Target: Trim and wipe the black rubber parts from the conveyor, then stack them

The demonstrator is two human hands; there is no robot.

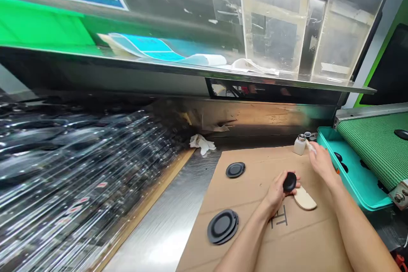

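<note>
My left hand (276, 191) holds a round black disc (289, 182) above the cardboard sheet (255, 195). Beside that hand, a cream half-round pad (305, 199) lies on the cardboard. My right hand (319, 161) pinches a small white cloth or swab (310, 146) next to a white bottle with a metal top (299, 144). To the left on the cardboard lie one dark grey round part (235, 170) and, nearer me, a small stack of similar parts (222, 226).
At the right, a teal tray (353, 187) with black pieces stands beside a green conveyor belt (376, 144). Clear plastic packs (95, 187) fill the left. A crumpled white glove (202, 144) lies behind. A metal shelf (178, 68) with papers and clear holders spans above.
</note>
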